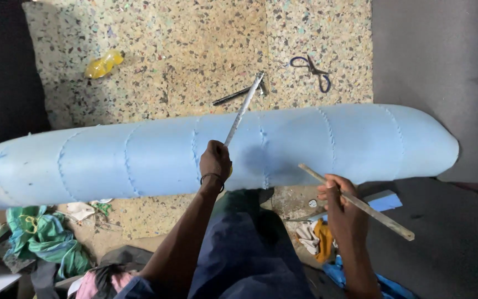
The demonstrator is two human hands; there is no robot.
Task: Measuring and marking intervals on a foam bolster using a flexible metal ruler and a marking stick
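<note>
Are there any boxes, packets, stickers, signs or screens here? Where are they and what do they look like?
Crumpled yellow wrapper or bag: on the speckled foam sheet, upper left, shiny and see-through; whether it is a packet is unclear.
No boxes, labels, signs or screens show.
Left hand and right hand each hold a thin stick over the long pale blue cushion.

one blue foam roll (316, 141), two long sticks (243, 109) (360, 205), one scissors (313, 71), one yellow bottle (103, 64)

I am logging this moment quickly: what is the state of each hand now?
Left hand: closed on a thin metal strip, over the blue foam roll.
Right hand: closed on a wooden stick.
</note>
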